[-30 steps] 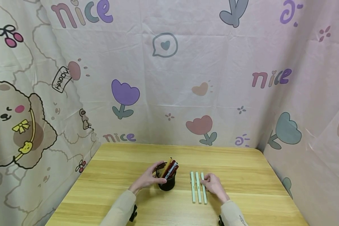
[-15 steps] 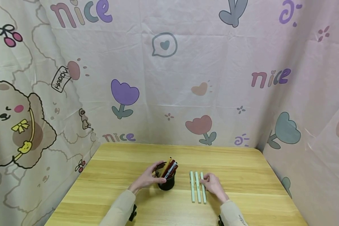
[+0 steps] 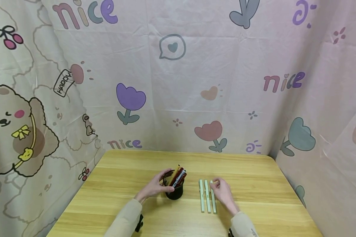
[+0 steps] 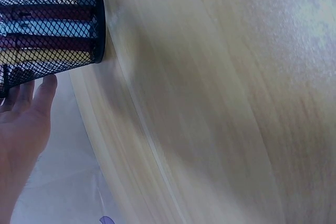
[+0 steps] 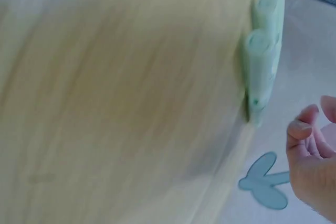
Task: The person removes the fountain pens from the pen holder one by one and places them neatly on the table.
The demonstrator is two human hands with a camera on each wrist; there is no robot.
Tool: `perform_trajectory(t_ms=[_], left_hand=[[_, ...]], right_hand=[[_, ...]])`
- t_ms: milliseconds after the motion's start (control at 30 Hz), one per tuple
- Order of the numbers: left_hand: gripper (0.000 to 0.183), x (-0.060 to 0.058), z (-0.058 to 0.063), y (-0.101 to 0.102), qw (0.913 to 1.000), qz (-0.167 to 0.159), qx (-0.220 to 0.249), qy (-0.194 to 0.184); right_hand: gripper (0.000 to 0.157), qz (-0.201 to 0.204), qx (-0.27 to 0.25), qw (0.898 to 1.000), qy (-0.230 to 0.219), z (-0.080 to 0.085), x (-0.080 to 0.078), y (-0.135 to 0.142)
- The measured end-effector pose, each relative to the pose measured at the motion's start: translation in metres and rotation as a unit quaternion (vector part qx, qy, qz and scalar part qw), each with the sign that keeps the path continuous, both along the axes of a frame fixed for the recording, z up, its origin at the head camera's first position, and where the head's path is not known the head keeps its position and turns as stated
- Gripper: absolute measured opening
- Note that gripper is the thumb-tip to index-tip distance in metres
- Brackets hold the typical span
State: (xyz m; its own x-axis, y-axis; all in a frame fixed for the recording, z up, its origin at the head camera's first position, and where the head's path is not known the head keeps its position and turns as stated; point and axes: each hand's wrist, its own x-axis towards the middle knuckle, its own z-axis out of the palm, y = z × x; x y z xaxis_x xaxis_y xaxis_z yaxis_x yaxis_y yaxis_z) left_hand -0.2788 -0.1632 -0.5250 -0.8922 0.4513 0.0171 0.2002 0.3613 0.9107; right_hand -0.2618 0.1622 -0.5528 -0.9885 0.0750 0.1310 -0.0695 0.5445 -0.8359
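Observation:
My left hand (image 3: 154, 187) holds a black mesh pen holder (image 3: 175, 195), thumb on the near side and fingers on the far side of its rim. Inside lean several pens (image 3: 178, 176), coloured yellow, dark red and light blue. Through the mesh (image 4: 98, 19) in the left wrist view, the same colours show. Right of the holder, three pale green pens (image 3: 208, 199) lie side by side on the table. Just above the rightmost pen (image 3: 214, 205) is my right hand (image 3: 222, 192), fingers loosely curled. In the right wrist view that hand (image 5: 315, 166) is apart from the pens and holds nothing.
The wooden table (image 3: 130, 164) has its far edge against a printed curtain (image 3: 178, 82). More curtain hangs at the left and right sides. Between the holder and the green pens runs a narrow strip of table.
My right hand has let go of the rightmost green pen and moved slightly up and away from it. My left hand and the pen holder have stayed in place.

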Motion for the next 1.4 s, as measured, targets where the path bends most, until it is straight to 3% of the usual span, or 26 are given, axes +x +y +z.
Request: perform_trajectory(t_ms=[167,400,567,867,967,1400], left_hand=[[0.094,0.0,0.0,0.0,0.9999,0.011,-0.011,0.002],[0.095,0.0,0.001,0.0,0.9999,0.007,0.006,-0.01],[0.095,0.0,0.001,0.0,0.9999,0.008,0.007,-0.011],[0.095,0.001,0.001,0.0,0.9995,0.002,0.027,-0.019],[0.095,0.001,-0.001,0.001,0.9994,-0.002,0.031,-0.017],[0.095,0.0,-0.001,0.001,0.9994,-0.007,0.033,-0.008]], right_hand=[[0.023,0.013,-0.048,0.998,0.049,0.008,0.001,-0.016],[0.022,0.05,-0.123,0.991,0.029,0.022,0.007,-0.034],[0.025,0.078,-0.14,0.987,0.031,0.028,0.008,-0.048],[0.035,0.121,-0.098,0.987,0.046,0.029,0.003,-0.071],[0.036,0.115,-0.076,0.989,0.054,0.03,0.0,-0.076],[0.028,0.114,-0.078,0.988,0.069,0.027,-0.009,-0.088]])
